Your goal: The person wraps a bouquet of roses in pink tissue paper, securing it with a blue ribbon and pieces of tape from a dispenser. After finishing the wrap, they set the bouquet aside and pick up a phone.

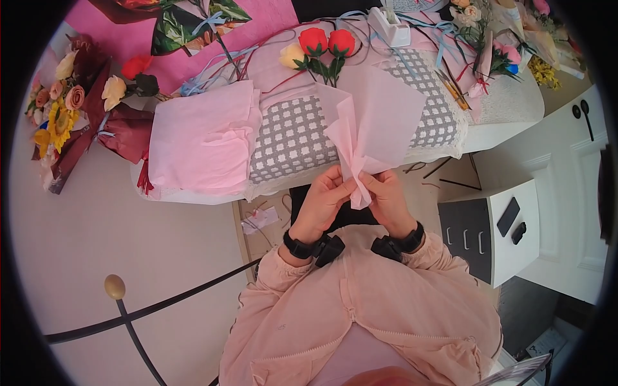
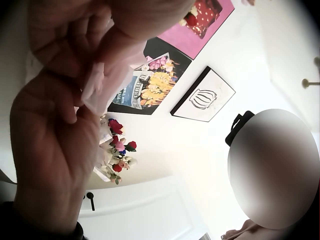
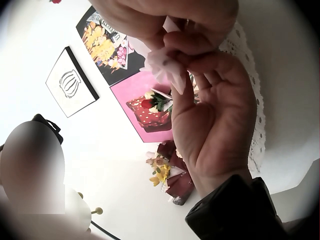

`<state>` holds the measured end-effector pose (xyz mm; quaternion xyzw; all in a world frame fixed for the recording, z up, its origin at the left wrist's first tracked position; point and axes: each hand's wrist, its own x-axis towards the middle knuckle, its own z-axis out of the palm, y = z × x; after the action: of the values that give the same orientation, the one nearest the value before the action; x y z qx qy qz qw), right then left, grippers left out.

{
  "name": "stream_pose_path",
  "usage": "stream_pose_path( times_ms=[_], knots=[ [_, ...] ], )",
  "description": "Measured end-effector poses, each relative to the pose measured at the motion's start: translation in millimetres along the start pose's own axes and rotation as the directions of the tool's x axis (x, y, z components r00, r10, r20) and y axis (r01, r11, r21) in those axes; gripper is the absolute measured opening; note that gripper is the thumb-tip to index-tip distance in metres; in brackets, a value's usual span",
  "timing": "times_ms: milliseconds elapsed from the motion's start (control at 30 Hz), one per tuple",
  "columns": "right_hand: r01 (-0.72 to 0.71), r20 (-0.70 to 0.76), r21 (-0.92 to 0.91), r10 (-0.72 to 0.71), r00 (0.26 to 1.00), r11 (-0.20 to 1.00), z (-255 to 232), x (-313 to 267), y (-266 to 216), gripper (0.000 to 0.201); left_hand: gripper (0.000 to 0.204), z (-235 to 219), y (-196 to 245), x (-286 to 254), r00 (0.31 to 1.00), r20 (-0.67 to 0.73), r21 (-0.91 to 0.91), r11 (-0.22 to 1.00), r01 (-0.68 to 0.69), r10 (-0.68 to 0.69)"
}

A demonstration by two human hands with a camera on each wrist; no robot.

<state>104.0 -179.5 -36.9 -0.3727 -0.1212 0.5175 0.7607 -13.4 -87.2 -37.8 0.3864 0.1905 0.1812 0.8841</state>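
Note:
A sheet of pale pink wrapping paper (image 1: 380,122) fans out at its top and is gathered into a narrow, creased bunch below. My left hand (image 1: 325,201) pinches the gathered end from one side, between thumb and fingers. From the other side my right hand (image 1: 391,201) pinches it too, thumbs facing each other. In the right wrist view, the crumpled tip of the paper (image 3: 165,67) pokes out between the fingers of both hands. Just beyond the sheet lie two red roses (image 1: 314,42) and a cream rose (image 1: 293,56) with green leaves.
A stack of pink paper (image 1: 203,138) lies left on the table, over a grey-and-white checked cloth (image 1: 290,138). A white tape dispenser (image 1: 389,29), ribbons and scissors-like tools (image 1: 454,90) are behind. Wrapped bouquets (image 1: 61,119) stand left; a drawer cabinet (image 1: 467,235) is right.

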Motion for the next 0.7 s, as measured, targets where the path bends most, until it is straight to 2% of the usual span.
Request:
stream_pose_path(
  times_ms=[333,533,700],
  knots=[
    [-0.003,0.018,-0.079,0.005,1.000,0.997,-1.1,1.6,-0.4,0.030,0.031,-4.0,9.6,-2.2,0.993,0.055,-0.044,0.993,0.108,-0.106],
    [-0.049,0.067,-0.087,0.055,0.996,0.995,-8.3,7.6,-0.7,0.033,0.030,-13.1,6.5,0.7,0.970,0.179,-0.158,0.968,0.194,-0.165],
    [-0.016,0.017,-0.120,0.018,1.000,0.993,-2.3,8.7,-7.6,0.030,0.030,-8.4,1.4,1.4,0.983,0.113,-0.212,0.964,0.164,-0.142]
  ],
)
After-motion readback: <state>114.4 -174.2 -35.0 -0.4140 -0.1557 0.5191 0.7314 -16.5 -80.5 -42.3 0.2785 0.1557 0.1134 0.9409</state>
